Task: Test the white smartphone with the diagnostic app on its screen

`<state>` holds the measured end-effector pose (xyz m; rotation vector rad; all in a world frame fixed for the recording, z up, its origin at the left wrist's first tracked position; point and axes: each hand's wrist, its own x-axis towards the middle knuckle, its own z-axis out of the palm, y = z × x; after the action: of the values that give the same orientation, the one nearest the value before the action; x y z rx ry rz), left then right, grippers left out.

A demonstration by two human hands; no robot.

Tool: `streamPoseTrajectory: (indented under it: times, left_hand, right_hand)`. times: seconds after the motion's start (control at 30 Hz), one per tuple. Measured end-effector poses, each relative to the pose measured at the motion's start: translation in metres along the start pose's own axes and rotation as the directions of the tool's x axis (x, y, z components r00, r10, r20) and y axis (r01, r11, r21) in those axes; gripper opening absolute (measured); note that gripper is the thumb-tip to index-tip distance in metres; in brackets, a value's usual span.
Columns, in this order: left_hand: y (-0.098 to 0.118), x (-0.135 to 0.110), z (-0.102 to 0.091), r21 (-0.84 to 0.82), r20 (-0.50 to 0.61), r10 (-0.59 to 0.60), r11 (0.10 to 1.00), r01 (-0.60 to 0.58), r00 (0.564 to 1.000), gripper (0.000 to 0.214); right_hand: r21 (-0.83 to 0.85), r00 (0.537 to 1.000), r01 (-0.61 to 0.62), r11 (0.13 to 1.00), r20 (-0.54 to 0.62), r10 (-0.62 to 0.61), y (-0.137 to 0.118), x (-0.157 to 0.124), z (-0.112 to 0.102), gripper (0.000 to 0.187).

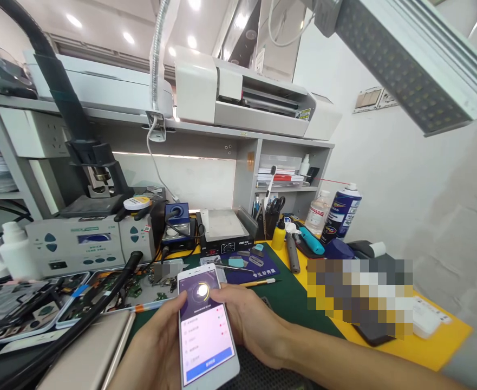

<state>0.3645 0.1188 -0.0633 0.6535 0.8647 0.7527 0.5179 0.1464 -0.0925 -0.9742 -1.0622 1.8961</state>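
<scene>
A white smartphone [206, 330] with its screen lit is held upright between my two hands, low in the middle of the view. Its screen shows a dark upper part with a round dial, a pale list below and a blue button bar. My left hand [157, 341] grips the phone's left side, thumb along the upper left edge. Wrapped round the right side is my right hand [250, 319], its thumb lying at the upper right edge of the screen. The fingers behind the phone are mostly hidden.
Beyond the phone stand a grey soldering station [92, 244] and a small heating plate [224, 225]. Trays of circuit boards [132, 287] lie at left, with a black hose [112, 303] across them. A blue spray can [341, 214] stands at right. A lamp [409, 65] hangs overhead.
</scene>
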Motion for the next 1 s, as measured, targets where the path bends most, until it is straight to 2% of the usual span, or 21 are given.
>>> streamPoseTrajectory:
  times: [0.47,0.73,0.87,1.0]
  left_hand:
    - [0.003,0.0,-0.001,-0.08,0.033,-0.034,0.996,0.037,0.999,0.069]
    - [0.002,-0.001,0.001,-0.051,0.006,-0.019,0.999,0.019,1.0,0.066]
    - [0.001,0.001,-0.004,-0.076,0.039,-0.032,0.996,0.035,0.999,0.065]
    - [-0.001,0.003,-0.012,-0.144,0.131,-0.026,0.989,0.045,0.991,0.069]
  right_hand:
    - [-0.02,1.0,-0.012,1.0,-0.014,0.011,-0.004,-0.001,0.001,0.035]
    - [-0.05,0.999,-0.033,0.998,-0.039,0.031,-0.005,-0.001,0.001,0.038]
    - [-0.041,0.999,-0.028,0.999,-0.023,0.027,-0.005,0.0,0.002,0.036]
    - [-0.037,1.0,-0.018,0.999,0.005,0.018,-0.005,-0.001,0.004,0.039]
